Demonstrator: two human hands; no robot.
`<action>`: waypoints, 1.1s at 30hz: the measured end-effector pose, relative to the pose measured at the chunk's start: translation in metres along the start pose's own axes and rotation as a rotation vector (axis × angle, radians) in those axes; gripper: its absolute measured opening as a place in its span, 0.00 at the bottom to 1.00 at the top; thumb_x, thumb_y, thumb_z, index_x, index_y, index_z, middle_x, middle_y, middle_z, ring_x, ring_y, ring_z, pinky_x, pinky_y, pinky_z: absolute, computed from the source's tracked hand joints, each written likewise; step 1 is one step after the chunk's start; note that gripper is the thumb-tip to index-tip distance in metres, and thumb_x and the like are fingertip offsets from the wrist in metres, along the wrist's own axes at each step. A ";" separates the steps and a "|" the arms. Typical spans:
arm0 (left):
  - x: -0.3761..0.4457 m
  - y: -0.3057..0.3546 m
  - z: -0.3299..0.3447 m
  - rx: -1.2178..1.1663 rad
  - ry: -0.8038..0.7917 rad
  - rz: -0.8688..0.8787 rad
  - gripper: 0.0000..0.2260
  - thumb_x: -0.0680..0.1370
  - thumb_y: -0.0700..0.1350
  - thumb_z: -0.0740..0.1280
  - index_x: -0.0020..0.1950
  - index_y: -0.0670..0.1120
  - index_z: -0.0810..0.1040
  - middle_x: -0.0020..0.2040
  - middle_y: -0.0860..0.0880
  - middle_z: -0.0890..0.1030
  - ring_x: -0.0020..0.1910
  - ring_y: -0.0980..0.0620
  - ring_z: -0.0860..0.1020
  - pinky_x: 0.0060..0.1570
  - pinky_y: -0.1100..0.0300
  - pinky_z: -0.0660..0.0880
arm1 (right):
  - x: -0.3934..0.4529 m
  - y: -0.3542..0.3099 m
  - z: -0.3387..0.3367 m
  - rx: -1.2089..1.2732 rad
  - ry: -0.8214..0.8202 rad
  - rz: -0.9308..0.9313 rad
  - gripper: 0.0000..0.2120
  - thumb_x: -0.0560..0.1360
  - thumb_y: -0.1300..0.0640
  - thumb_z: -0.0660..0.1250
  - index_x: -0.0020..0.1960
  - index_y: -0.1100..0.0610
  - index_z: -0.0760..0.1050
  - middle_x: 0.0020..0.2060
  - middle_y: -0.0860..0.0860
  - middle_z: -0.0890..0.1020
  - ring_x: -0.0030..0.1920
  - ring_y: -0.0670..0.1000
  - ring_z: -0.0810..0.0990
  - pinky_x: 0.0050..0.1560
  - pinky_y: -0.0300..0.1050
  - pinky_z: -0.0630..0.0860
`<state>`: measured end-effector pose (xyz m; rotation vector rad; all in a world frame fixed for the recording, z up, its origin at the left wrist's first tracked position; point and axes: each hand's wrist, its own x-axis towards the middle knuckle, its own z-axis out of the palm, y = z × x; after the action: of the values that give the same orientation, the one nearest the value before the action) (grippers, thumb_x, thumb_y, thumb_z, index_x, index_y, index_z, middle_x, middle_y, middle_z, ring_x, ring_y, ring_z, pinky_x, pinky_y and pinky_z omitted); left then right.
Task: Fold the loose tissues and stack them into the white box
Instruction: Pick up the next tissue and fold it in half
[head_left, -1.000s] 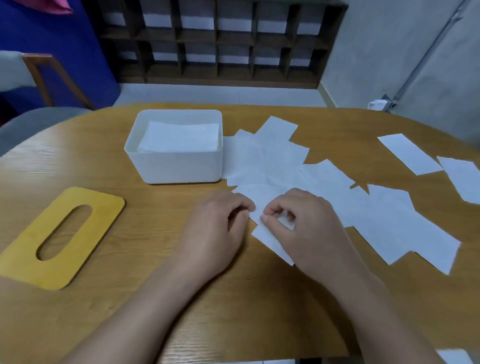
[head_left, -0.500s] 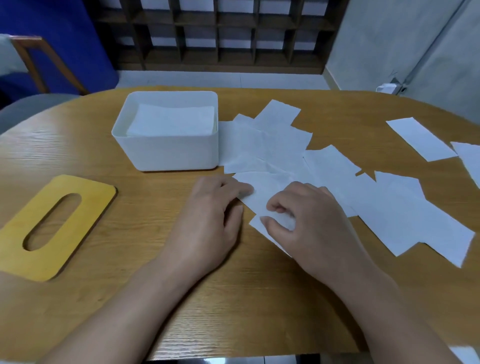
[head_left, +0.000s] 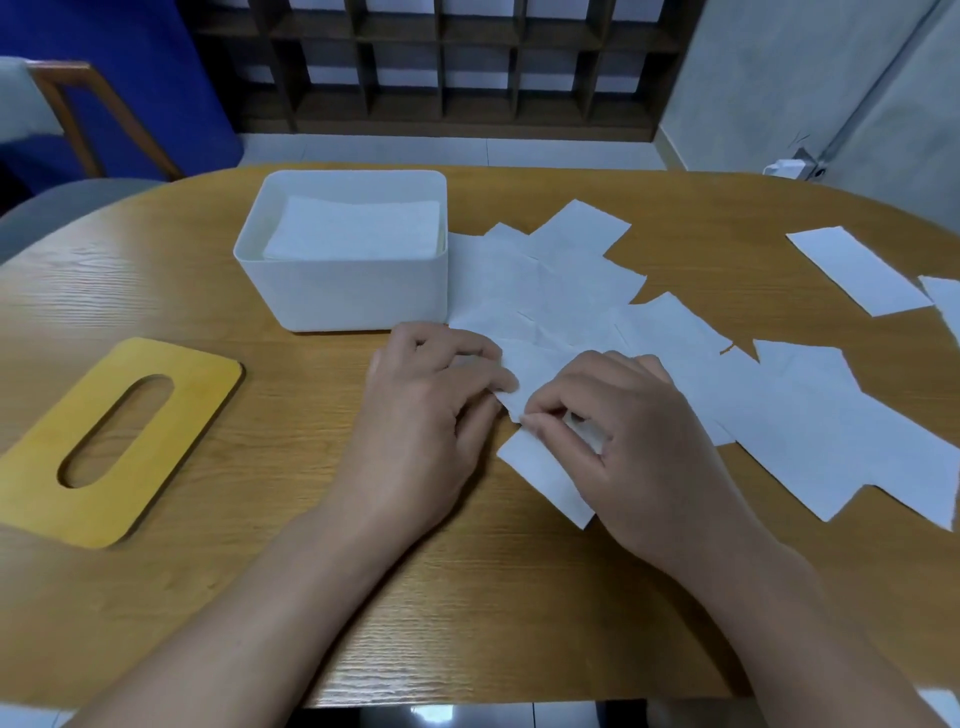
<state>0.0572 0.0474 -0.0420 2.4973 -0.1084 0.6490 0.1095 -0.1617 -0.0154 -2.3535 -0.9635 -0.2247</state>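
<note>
A white box (head_left: 358, 291) stands on the wooden table (head_left: 260, 597), left of centre, with folded tissues (head_left: 353, 231) stacked inside. Several loose white tissues (head_left: 561, 291) lie overlapping to its right. The nearest tissue (head_left: 545, 467) lies under both hands. My left hand (head_left: 431, 410) rests on its left edge, fingertips curled onto the paper. My right hand (head_left: 623, 436) pinches a fold of the same tissue between thumb and forefinger.
A yellow wooden lid (head_left: 104, 441) with an oval slot lies flat at the left. Two more tissues (head_left: 857, 270) lie apart at the far right. A chair (head_left: 67, 119) stands beyond the table's left end; a dark shelf is behind.
Both hands stay on the same tissue; my left fingers have slid a little further onto its edge while my right thumb and forefinger keep their pinch. The camera shifted slightly.
</note>
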 end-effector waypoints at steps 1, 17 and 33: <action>0.000 0.000 -0.003 0.003 0.011 0.010 0.08 0.81 0.43 0.74 0.58 0.53 0.89 0.61 0.58 0.84 0.64 0.49 0.75 0.64 0.50 0.70 | -0.001 -0.001 -0.001 0.045 0.001 0.011 0.05 0.84 0.54 0.72 0.50 0.48 0.83 0.46 0.40 0.82 0.50 0.46 0.80 0.60 0.47 0.71; -0.012 -0.003 -0.041 -0.276 0.014 -0.126 0.04 0.85 0.46 0.73 0.54 0.53 0.87 0.51 0.61 0.87 0.55 0.56 0.84 0.59 0.54 0.76 | -0.004 -0.010 -0.010 0.230 -0.187 0.103 0.39 0.68 0.33 0.83 0.75 0.36 0.72 0.68 0.31 0.76 0.74 0.42 0.71 0.70 0.42 0.70; -0.011 -0.018 -0.094 -0.296 -0.219 -0.307 0.06 0.80 0.54 0.75 0.45 0.54 0.88 0.46 0.59 0.87 0.48 0.57 0.83 0.42 0.66 0.75 | 0.003 -0.042 0.019 0.495 -0.018 0.198 0.15 0.80 0.53 0.78 0.66 0.45 0.82 0.35 0.47 0.80 0.35 0.52 0.80 0.40 0.40 0.78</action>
<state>0.0112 0.1118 0.0135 2.2260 0.0919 0.2137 0.0818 -0.1250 -0.0106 -1.9735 -0.6895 0.1047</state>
